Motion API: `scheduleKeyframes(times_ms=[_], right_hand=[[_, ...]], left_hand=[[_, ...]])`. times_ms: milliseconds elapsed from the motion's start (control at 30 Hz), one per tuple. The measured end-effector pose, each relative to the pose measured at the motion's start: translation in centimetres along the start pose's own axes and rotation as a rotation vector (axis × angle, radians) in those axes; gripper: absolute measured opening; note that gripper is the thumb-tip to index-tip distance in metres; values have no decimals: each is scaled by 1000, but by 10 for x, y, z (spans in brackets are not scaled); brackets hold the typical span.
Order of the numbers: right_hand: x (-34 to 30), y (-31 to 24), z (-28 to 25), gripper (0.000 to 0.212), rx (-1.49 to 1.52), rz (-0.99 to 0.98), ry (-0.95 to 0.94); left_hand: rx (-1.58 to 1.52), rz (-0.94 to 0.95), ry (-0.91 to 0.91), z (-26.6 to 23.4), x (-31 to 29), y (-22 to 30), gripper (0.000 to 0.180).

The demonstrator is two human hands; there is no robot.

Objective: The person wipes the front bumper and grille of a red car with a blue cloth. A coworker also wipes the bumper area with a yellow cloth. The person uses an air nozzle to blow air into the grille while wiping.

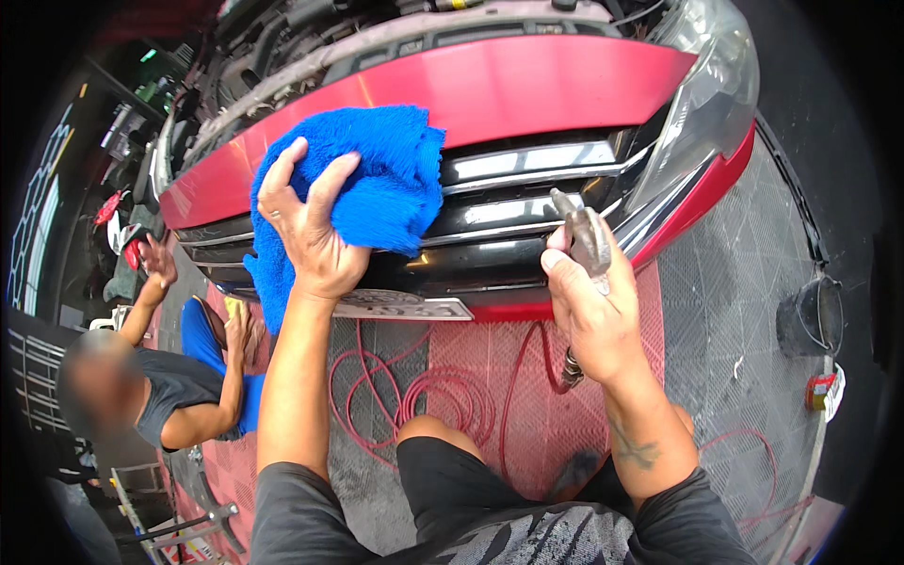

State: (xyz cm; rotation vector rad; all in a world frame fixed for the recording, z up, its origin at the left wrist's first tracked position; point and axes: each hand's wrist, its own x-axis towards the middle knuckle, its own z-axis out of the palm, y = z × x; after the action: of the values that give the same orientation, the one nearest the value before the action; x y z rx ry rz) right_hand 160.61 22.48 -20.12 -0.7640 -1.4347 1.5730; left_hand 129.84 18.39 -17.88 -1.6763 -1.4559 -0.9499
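My left hand grips a fluffy blue microfibre towel with bent fingers, up against the front of a red car. The towel covers the left half of the black grille with chrome bars. In my right hand is a metal air blow gun, held upright with its nozzle near the grille's right end. Fingers wrap the gun, and part of its body is hidden by them. Below that hand a red air hose hangs from a fitting.
Left, a co-worker in a dark sleeveless top sits low by the car, one hand raised. Coils of red hose lie on red and grey floor tiles. A black bucket stands right. Above, the engine bay is uncovered beside the headlight.
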Motion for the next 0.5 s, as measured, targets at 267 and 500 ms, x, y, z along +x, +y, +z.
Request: scheduleKeyframes(times_ms=[267, 500], right_hand=[[-3, 24, -21, 11, 111, 9, -135], [-3, -18, -96, 12, 253, -1, -57]], left_hand=[[271, 50, -156, -3, 5, 9, 61], [96, 298, -460, -20, 7, 47, 48]])
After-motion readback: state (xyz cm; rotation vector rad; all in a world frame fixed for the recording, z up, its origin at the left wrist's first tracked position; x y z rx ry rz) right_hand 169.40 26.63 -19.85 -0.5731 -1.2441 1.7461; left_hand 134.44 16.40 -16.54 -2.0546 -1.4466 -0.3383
